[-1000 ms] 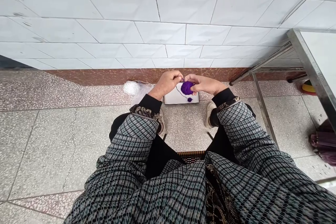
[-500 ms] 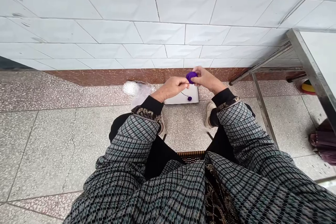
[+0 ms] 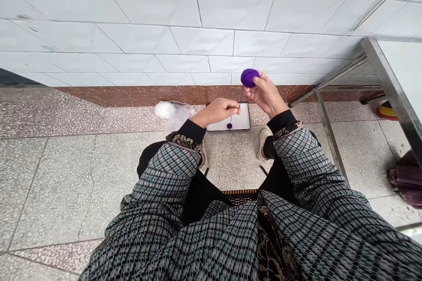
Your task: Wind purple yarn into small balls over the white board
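Observation:
A purple ball of yarn [image 3: 249, 77] is held up in my right hand [image 3: 265, 93], thumb and fingers closed around its right side. From the ball a short taut strand of purple yarn [image 3: 241, 95] runs down to my left hand [image 3: 220, 111], whose thumb and forefinger pinch it. Below the left hand the strand continues to a small purple ball [image 3: 229, 126], seen over the near edge of a shallow white tray or box lid [image 3: 243, 119] with a dark rim, on the floor between my feet.
White yarn [image 3: 164, 110] in a clear plastic bag [image 3: 176, 119] lies on the floor left of the tray. A metal-framed table [image 3: 395, 92] stands at the right. The tiled wall [image 3: 237, 4] rises in front. At far right lies a dark purple cloth-like item [image 3: 407, 180].
My right hand has lifted the large ball up and right, away from my left hand, stretching the strand between them. The small ball has shifted left.

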Tool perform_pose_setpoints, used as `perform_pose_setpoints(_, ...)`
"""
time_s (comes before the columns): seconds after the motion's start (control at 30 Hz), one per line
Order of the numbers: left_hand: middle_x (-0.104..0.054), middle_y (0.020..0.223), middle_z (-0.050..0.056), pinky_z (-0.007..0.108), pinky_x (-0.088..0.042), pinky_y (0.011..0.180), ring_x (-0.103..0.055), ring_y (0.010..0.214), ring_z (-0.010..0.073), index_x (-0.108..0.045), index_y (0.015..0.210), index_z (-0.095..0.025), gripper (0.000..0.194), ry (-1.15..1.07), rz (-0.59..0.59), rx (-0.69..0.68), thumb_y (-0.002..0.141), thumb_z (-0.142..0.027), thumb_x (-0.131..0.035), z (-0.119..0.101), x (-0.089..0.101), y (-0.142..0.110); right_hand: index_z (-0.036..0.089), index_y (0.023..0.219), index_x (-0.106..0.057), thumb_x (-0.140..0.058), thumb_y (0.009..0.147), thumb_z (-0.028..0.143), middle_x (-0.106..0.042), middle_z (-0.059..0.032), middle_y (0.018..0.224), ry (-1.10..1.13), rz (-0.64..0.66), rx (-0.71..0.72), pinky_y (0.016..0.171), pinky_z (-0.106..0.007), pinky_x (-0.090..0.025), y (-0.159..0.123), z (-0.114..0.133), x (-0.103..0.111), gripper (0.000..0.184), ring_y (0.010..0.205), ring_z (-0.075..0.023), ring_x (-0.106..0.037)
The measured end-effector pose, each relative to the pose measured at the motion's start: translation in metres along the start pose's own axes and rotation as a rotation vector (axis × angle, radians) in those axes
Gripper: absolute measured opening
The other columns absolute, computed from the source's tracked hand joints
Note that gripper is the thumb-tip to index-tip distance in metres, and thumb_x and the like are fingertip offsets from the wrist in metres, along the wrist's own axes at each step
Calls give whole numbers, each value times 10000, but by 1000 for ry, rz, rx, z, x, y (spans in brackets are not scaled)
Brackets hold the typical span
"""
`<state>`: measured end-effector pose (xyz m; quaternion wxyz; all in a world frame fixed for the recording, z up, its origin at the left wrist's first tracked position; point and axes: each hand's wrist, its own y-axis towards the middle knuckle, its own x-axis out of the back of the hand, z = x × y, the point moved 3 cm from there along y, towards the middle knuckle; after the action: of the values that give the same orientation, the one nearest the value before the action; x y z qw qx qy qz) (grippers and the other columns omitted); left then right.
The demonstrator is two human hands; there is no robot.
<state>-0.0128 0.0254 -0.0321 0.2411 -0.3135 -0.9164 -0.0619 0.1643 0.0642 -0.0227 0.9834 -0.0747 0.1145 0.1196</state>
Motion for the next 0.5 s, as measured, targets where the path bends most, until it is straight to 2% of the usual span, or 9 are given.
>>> perform_pose_setpoints(0.07, -665, 741, 12, 257, -426, 687, -541, 658, 113, -694, 806, -158, 193, -8, 48, -40, 879, -269, -554, -6, -1, -3, 250, 1015, -451, -776, 809, 281, -610, 21, 866, -124, -22, -52, 530, -204, -490, 2, -8, 1, 386, 623, -89, -593)
perform_pose_setpoints(0.13, -683, 761, 22, 261, -437, 696, -560, 671, 118, -702, 804, -151, 200, -8, 0, -46, 875, -272, -559, -8, 3, -4, 235, 967, -461, -764, 769, 147, -608, 28, 829, -274, 39, -116, 491, -191, -467, 1, -16, 0, 373, 572, -76, -556)
perform_pose_setpoints(0.23, -697, 783, 31, 273, -457, 730, -586, 717, 137, -702, 793, -144, 182, 10, -158, -13, 856, -249, -567, -6, 12, -5, 212, 937, -528, -749, 706, 44, -633, 14, 845, -412, 319, -217, 487, -201, -487, -6, -21, -9, 361, 580, -83, -563)
perform_pose_setpoints(0.3, -686, 774, 29, 281, -462, 749, -589, 742, 150, -686, 779, -144, 175, 22, -269, 26, 850, -236, -556, -2, 19, -5, 202, 953, -568, -754, 688, 49, -647, 8, 884, -377, 523, -252, 516, -210, -512, -13, -19, -15, 358, 605, -85, -578)
perform_pose_setpoints(0.37, -657, 745, 21, 285, -458, 754, -573, 745, 155, -658, 759, -148, 176, 28, -355, 66, 856, -228, -535, 3, 23, -4, 201, 988, -571, -778, 693, 103, -645, 14, 897, -255, 608, -231, 544, -211, -520, -17, -12, -18, 374, 617, -79, -584)
perform_pose_setpoints(0.43, -629, 725, 13, 285, -446, 748, -552, 736, 151, -630, 744, -153, 178, 30, -391, 88, 865, -215, -515, 7, 23, -4, 212, 1034, -545, -812, 722, 207, -642, 16, 912, -103, 527, -154, 562, -209, -519, -16, -3, -17, 411, 629, -74, -592)
perform_pose_setpoints(0.5, -622, 730, 9, 282, -432, 739, -537, 724, 143, -622, 748, -154, 176, 42, -355, 84, 869, -194, -501, 7, 19, -3, 233, 1083, -513, -825, 764, 331, -644, 6, 945, 8, 334, -62, 580, -212, -526, -11, 4, -11, 457, 658, -81, -612)
